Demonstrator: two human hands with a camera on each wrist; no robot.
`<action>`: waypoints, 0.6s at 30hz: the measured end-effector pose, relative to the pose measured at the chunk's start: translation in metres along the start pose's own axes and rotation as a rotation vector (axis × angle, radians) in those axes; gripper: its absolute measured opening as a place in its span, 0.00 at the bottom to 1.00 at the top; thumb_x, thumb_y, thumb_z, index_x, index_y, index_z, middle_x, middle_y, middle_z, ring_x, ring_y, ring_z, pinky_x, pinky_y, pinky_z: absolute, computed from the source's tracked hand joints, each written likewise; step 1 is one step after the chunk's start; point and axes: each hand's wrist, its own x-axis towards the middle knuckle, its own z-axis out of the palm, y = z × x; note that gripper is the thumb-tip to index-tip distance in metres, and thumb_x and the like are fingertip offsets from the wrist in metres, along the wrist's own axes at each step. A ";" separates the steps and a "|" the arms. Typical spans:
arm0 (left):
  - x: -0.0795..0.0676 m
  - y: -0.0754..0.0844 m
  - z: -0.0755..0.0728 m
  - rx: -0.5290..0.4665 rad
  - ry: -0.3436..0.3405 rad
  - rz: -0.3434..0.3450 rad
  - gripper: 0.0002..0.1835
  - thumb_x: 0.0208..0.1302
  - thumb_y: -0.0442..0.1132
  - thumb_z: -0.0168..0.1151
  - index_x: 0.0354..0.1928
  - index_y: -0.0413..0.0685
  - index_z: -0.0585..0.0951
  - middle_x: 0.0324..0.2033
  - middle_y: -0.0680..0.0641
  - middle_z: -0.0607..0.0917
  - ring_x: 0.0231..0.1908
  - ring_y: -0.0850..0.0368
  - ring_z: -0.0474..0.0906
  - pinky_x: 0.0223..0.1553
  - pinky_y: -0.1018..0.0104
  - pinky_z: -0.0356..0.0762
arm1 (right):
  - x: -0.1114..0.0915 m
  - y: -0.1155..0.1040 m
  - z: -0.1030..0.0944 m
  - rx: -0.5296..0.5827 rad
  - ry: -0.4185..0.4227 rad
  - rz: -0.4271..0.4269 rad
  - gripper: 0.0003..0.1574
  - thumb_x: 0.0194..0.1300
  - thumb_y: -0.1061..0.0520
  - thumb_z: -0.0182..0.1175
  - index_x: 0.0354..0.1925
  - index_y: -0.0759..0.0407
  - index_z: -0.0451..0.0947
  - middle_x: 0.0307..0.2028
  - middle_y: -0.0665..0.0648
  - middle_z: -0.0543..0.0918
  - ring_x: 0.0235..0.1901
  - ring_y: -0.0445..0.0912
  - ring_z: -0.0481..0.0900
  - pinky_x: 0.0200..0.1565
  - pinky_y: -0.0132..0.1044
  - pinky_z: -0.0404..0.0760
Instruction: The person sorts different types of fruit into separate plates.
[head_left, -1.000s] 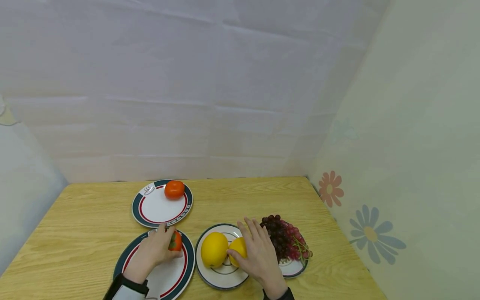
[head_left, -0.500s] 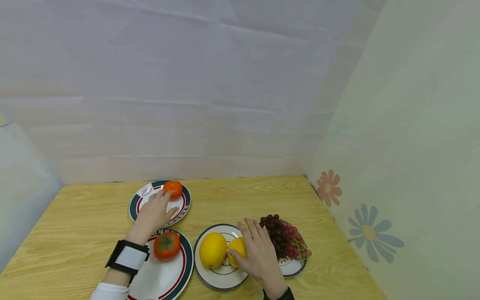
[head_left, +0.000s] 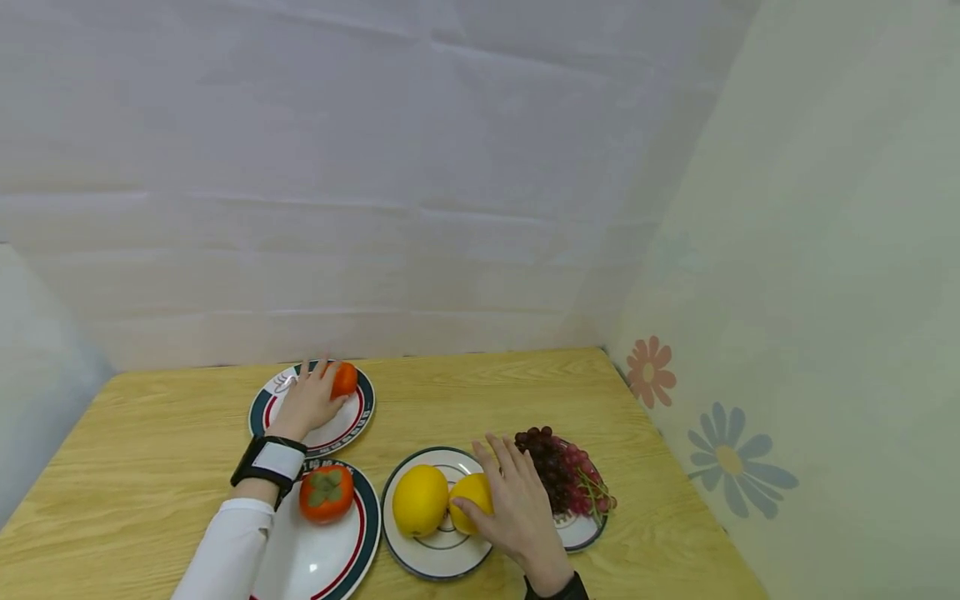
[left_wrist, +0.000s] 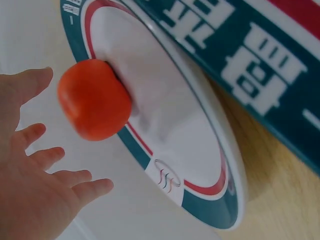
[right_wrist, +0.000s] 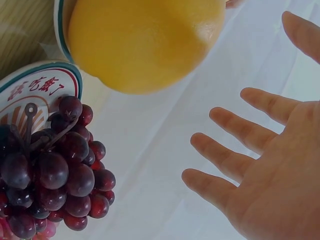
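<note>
My left hand (head_left: 306,404) is above the far plate (head_left: 330,432), beside an orange-red persimmon (head_left: 346,380) at the plate's right side. In the left wrist view the fingers are spread, with a gap between them and the persimmon (left_wrist: 94,100). A second persimmon (head_left: 327,495), leaf cap up, lies on the near plate (head_left: 300,558). Over the middle plate (head_left: 442,564), my right hand (head_left: 517,512) stays spread and holds nothing. It partly covers the right one of two yellow fruits (head_left: 420,500). In the right wrist view a yellow fruit (right_wrist: 145,45) is apart from the fingers.
Right of the right hand, dark grapes (head_left: 549,471) and red grapes (head_left: 581,487) lie on another plate (head_left: 577,535). The near plate's edge is close to both the far and middle plates. A wooden table (head_left: 435,400) bears everything; pale walls (head_left: 360,167) stand behind and at the sides.
My left hand has left the near persimmon, which stays on the near plate, and has moved forward to the far plate's persimmon. The right hand has hardly moved.
</note>
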 end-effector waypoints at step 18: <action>0.000 -0.010 0.013 -0.033 -0.026 -0.030 0.33 0.54 0.39 0.67 0.60 0.39 0.65 0.56 0.26 0.65 0.40 0.25 0.70 0.41 0.36 0.77 | 0.002 0.002 0.002 -0.025 0.026 -0.015 0.48 0.51 0.32 0.62 0.65 0.48 0.62 0.63 0.58 0.68 0.63 0.55 0.63 0.60 0.59 0.69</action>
